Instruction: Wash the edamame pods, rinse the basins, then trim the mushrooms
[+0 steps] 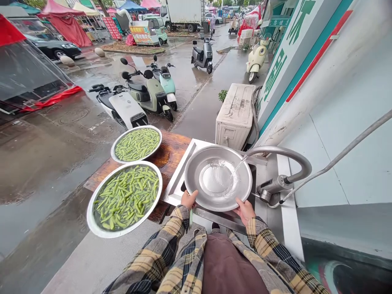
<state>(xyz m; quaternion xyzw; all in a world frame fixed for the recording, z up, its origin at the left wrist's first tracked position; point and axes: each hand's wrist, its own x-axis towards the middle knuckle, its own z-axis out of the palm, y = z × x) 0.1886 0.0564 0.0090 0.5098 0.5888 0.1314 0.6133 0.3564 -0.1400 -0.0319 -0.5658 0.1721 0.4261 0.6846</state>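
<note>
A wide metal basin (196, 175) is held over the sink (241, 219) between my two hands. My left hand (189, 199) grips its near left rim, thumb on top and fingers underneath. On the near right rim, my right hand (245, 211) is closed the same way. Water runs from the curved faucet (298, 157) into the basin, and a little clear water swirls at its bottom. To the left, two basins hold green pods in water: a nearer basin (92, 222) and a farther basin (114, 148).
A wooden board (174, 149) carries the pod basins beside the sink. The faucet's hose (343, 153) runs along the wall at right. Beyond the sink sits a beige outdoor unit (234, 110). Several scooters, including a white scooter (125, 107), are parked on wet pavement.
</note>
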